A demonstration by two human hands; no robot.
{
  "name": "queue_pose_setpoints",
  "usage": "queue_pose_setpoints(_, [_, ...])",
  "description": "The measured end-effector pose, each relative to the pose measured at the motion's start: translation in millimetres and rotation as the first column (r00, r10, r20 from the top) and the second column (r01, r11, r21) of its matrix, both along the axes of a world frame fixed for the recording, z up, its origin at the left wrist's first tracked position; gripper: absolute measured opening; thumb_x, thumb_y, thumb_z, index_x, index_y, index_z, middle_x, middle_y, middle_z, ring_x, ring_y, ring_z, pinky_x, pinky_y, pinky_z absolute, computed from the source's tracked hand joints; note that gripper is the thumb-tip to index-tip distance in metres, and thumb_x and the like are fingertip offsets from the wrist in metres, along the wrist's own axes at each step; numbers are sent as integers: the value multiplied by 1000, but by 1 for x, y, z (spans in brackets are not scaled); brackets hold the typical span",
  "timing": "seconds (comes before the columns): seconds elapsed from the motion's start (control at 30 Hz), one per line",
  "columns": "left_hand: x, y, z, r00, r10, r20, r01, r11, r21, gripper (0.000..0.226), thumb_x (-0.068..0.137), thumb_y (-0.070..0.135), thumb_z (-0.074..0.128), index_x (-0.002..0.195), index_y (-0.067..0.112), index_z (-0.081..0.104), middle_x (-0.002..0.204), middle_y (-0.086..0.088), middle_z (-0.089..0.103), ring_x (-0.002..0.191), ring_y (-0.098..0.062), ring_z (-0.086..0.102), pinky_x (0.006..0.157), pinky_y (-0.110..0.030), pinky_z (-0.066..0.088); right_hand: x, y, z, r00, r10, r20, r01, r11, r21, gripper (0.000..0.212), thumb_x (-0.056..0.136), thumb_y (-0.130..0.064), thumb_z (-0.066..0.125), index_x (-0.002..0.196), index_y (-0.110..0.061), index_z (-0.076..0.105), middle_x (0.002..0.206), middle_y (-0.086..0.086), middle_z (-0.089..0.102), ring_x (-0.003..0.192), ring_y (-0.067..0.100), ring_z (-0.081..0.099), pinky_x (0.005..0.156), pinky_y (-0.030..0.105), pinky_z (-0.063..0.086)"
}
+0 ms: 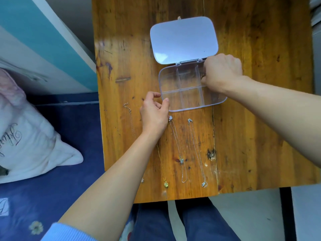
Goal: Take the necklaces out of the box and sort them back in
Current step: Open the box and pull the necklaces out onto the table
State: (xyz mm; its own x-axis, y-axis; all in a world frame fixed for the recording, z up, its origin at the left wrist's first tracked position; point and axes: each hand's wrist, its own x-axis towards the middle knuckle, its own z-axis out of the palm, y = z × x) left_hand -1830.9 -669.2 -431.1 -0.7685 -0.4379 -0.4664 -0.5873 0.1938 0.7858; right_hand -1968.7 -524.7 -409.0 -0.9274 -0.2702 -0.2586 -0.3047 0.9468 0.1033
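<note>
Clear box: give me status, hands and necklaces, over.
Left hand holds clear box at near-left corner. Right hand curled in far-right compartment, contents hidden. Necklaces laid out on table; visible compartments empty. Lid open, nothing blocking.

On my feed a worn wooden table [260, 84] fills the middle, orange-brown, with dark stains, scratches and a long crack running to its near edge. Pale light glares off its far left part. To the left I see a dark blue cover [69, 180] with a flower print [36, 227], and on it a pink-white pillow [31, 145] with script lettering. A teal-and-white panel [43, 32] rises behind. At the near right are pale floor [251, 214] and a dark leg [284, 214].
</note>
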Motion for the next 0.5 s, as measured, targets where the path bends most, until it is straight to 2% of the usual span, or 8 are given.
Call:
queue_pose_setpoints(0.07, [0, -2, 0, 1000, -11, 15, 10, 1000, 14, 15, 92, 25, 61, 104, 18, 54, 66, -10, 64, 72, -31, 70, 77, -48, 56, 6, 7, 5, 994, -105, 4, 104, 981, -162, 19, 85, -24, 62, 96, -15, 74, 96, 14, 71, 89, 37, 63, 67, 36, 44])
queue_pose_setpoints(0.13, [0, -3, 1, 999, -25, 36, 24, 999, 45, 16, 92, 27, 61, 103, 20, 53, 66, -7, 62, 74, -32, 69, 79, -48, 56, 12, 20, 12, 969, -231, 90, 248, 896, -367, 18, 86, -25, 62, 95, -18, 77, 96, 6, 74, 89, 27, 65, 71, 32, 48])
queue_pose_setpoints(0.17, [0, -4, 2, 999, -32, 44, 29, 998, 58, 17, 92, 28, 61, 103, 20, 53, 66, -5, 61, 76, -31, 69, 80, -48, 55, 15, 27, 16, 941, -292, 172, 338, 814, -472, 16, 86, -22, 64, 94, -18, 77, 92, 5, 74, 86, 22, 65, 72, 30, 50])
queue_pose_setpoints(0.23, [1, -7, 4, 998, -37, 42, 36, 999, 36, 22, 90, 30, 63, 107, 18, 55, 69, 0, 60, 82, -27, 67, 82, -44, 54, 22, 39, 24, 854, -381, 354, 519, 579, -629, 11, 82, -18, 70, 90, -15, 77, 77, 1, 70, 70, 13, 63, 57, 19, 48])
queue_pose_setpoints(0.27, [0, -9, 6, 999, -35, 27, 35, 999, -6, 26, 89, 30, 65, 109, 17, 56, 75, 0, 61, 86, -25, 64, 82, -40, 52, 27, 46, 27, 808, -417, 417, 584, 468, -663, 8, 80, -16, 72, 86, -15, 76, 72, 0, 67, 64, 10, 60, 48, 14, 43])
queue_pose_setpoints(0.33, [-1, -11, 13, 999, -32, -39, 28, 995, -98, 30, 87, 28, 67, 112, 14, 58, 94, -2, 60, 90, -20, 58, 81, -33, 48, 35, 59, 28, 712, -489, 503, 680, 301, -669, 2, 77, -17, 73, 79, -19, 73, 71, -1, 65, 62, 8, 59, 40, 14, 36])
queue_pose_setpoints(0.4, [-4, -11, 23, 989, -58, -133, 36, 986, -163, 29, 86, 22, 68, 112, 13, 59, 103, 0, 55, 92, -16, 54, 81, -29, 46, 41, 70, 27, 611, -535, 584, 747, 145, -649, 3, 77, -17, 72, 75, -18, 70, 74, -1, 66, 64, 8, 59, 40, 17, 34])
queue_pose_setpoints(0.5, [-14, -5, 38, 954, -176, -244, 114, 962, -247, 22, 86, 14, 66, 107, 10, 63, 105, -3, 59, 99, -20, 56, 83, -31, 47, 46, 82, 24, 471, -518, 714, 781, -132, -611, 4, 80, -17, 69, 75, -17, 67, 76, -2, 68, 62, 7, 61, 44, 20, 32])
